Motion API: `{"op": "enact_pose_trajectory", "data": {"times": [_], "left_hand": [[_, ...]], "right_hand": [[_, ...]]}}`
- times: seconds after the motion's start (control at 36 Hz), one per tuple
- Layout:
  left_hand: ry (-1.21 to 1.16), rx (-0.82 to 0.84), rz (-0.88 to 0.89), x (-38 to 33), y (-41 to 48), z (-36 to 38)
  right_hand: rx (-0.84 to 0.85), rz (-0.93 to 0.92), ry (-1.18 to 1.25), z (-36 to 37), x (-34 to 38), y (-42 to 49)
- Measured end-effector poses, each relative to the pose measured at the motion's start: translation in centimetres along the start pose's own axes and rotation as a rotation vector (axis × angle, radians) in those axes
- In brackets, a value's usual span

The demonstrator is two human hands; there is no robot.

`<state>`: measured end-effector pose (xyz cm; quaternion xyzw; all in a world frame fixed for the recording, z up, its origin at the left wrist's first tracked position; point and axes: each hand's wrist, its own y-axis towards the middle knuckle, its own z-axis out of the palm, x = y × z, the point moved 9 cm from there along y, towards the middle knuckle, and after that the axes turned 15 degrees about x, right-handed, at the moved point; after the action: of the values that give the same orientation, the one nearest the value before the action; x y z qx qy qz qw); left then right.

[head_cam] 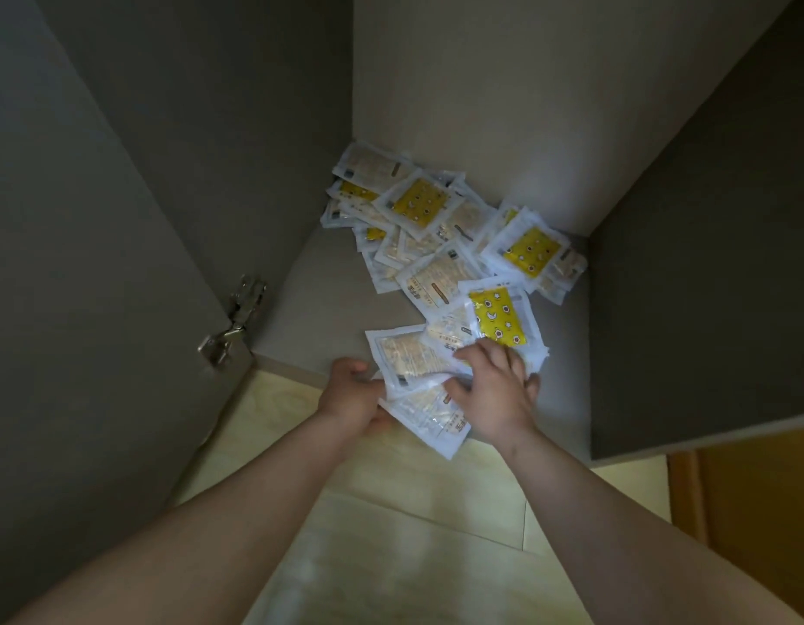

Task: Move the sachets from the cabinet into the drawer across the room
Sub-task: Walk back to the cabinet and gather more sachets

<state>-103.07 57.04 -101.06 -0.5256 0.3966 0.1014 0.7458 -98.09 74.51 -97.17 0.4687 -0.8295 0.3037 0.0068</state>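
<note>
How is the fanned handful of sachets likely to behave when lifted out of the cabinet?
Probably slippery: the handful of sachets looks glossy and lies fanned out between the left hand and right hand. Likely light and thin, somewhat floppy; one corner overhangs the cabinet edge. Outer ones may slide free.
</note>
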Motion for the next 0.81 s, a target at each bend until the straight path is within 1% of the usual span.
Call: {"op": "enact_pose_trajectory", "data": {"times": [0.08, 0.14, 0.19, 0.25, 0.33, 0.42, 0.5, 0.53, 0.56, 0.61, 0.67, 0.72, 0.75, 0.81], "left_hand": [[-0.041, 0.083, 0.013, -0.3, -0.2, 1.1], [-0.056, 0.129, 0.050, -0.7, -0.3, 1.5], [-0.072, 0.130, 0.063, -1.0, -0.5, 1.3], [-0.033, 0.094, 0.059, -1.2, -0.6, 0.6], [0.088, -0.048, 0.103, -2.6, -0.3, -1.8], [0.243, -0.210, 0.224, -6.0, -1.2, -3.7], [0.493, -0.419, 0.476, -10.3, -3.7, -4.4], [0.557, -0.455, 0.588, -11.5, -4.9, -4.0], [0.607, -0.465, 0.687, -12.3, -5.8, -3.5], [0.735, -0.421, 0.843, -12.9, -6.6, -2.0], [0.877, -0.285, 0.917, -12.2, -6.2, -0.4], [1.049, -0.138, 0.874, -10.1, -4.5, 0.8], [1.138, -0.082, 0.810, -8.8, -3.4, 1.1], [1.275, -0.024, 0.632, -6.3, -1.6, 1.0]], "right_hand": [[0.060, -0.023, -0.043, 0.7, 1.0, -0.1], [0.088, -0.085, -0.114, 1.0, 2.1, -0.2], [0.097, -0.146, -0.187, 1.2, 3.2, -0.3], [0.097, -0.170, -0.171, 1.2, 3.7, -0.2], [0.010, -0.188, -0.052, 0.5, 3.6, -0.3], [-0.125, -0.200, 0.052, -0.6, 3.2, -0.4], [-0.311, -0.250, 0.294, -2.0, 3.2, -0.9], [-0.340, -0.253, 0.407, -2.5, 3.2, -1.2], [-0.329, -0.235, 0.519, -2.7, 3.3, -1.2], [-0.279, -0.168, 0.677, -2.8, 3.1, -0.9], [-0.293, -0.113, 0.808, -3.1, 2.3, -0.4], [-0.263, -0.016, 0.872, -2.7, 1.4, 0.1], [-0.224, 0.041, 0.878, -2.1, 0.8, 0.4], [-0.149, 0.120, 0.865, -0.9, -0.1, 0.7]]}}
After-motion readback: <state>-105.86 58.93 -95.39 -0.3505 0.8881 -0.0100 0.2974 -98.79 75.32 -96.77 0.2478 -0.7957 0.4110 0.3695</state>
